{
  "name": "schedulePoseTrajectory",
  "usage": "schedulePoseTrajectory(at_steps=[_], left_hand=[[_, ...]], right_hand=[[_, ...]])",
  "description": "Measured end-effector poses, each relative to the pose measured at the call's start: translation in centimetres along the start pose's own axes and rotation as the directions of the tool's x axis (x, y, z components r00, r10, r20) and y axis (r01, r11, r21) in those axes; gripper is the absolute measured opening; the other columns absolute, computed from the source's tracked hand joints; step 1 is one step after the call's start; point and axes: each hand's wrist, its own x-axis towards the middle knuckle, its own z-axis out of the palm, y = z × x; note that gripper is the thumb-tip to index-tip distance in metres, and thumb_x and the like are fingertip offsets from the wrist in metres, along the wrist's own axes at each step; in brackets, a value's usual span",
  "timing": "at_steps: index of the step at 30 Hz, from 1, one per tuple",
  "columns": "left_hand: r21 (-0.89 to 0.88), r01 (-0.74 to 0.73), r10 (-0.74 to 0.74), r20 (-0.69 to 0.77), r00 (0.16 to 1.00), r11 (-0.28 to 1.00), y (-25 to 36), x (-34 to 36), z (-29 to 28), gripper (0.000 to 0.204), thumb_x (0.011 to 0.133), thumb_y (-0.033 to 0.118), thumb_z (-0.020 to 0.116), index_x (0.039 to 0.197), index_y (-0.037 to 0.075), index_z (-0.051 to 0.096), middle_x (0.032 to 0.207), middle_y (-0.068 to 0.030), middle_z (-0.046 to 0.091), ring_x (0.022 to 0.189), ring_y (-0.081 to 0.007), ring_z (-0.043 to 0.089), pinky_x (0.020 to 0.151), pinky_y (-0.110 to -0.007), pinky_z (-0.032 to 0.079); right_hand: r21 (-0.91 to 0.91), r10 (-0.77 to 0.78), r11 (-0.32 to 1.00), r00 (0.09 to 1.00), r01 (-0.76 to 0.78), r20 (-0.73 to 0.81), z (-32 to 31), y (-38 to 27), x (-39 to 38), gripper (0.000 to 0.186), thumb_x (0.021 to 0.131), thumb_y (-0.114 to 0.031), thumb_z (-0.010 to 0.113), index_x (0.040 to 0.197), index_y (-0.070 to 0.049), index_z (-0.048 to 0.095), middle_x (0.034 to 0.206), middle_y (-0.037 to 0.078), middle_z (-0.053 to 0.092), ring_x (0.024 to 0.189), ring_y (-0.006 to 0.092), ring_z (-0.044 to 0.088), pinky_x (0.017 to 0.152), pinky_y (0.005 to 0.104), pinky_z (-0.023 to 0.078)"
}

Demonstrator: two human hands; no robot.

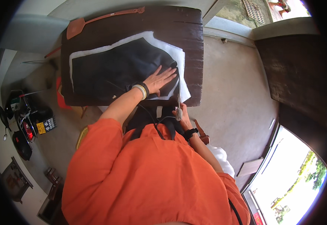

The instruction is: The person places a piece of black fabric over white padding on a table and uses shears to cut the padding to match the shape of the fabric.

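Dark cloth over white padding, being cut.
Left hand flat on cloth; right hand beside it gripping scissors.

The left hand lay flat, palm down, fingers spread and pointing away from the body, forearm stretched forward. The right hand sat nearer the body, just behind the left, curled in a closed grip.

Dark navy fabric, white padding
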Motion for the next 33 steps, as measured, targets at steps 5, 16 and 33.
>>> schedulePoseTrajectory(at_steps=[5, 16, 33], left_hand=[[-0.060, -0.017, 0.016, -0.010, 1.000, 0.998, 0.0, 0.2, 0.1, 0.119, 0.046, 0.027, 0.083, 0.140, 0.009, 0.013, 0.148, -0.0091, 0.005, 0.137, -0.0241, 0.009, 0.109, -0.051, 0.011], [-0.054, -0.052, 0.051, -0.017, 0.999, 0.997, -0.9, -0.2, 0.3, 0.115, 0.050, 0.031, 0.082, 0.140, 0.008, 0.014, 0.148, -0.0092, 0.007, 0.136, -0.0248, 0.010, 0.108, -0.053, 0.012], [-0.124, 0.238, -0.257, -0.171, 0.951, 0.963, -0.1, 0.6, 0.4, 0.108, 0.054, 0.033, 0.080, 0.141, 0.014, 0.017, 0.148, -0.0110, 0.004, 0.137, -0.0266, 0.007, 0.105, -0.060, 0.006]], right_hand=[[-0.110, -0.063, 0.993, 0.991, 0.050, -0.120, 0.7, -0.4, 2.5, 0.064, 0.075, -0.017, 0.067, 0.127, -0.002, 0.032, 0.092, 0.005, 0.047, 0.081, 0.0132, 0.046, 0.070, 0.0261, 0.042], [0.105, 0.038, 0.994, 0.986, -0.021, -0.161, 0.8, -5.4, 1.1, 0.045, 0.076, -0.017, 0.068, 0.113, -0.004, 0.047, 0.068, -0.002, 0.047, 0.049, 0.0061, 0.043, 0.038, 0.0204, 0.032], [-0.017, 0.119, 0.993, 0.990, -0.118, 0.078, -2.3, -5.0, 2.1, 0.047, 0.081, -0.018, 0.063, 0.121, -0.005, 0.042, 0.080, 0.001, 0.050, 0.065, 0.0095, 0.048, 0.055, 0.0233, 0.043]])
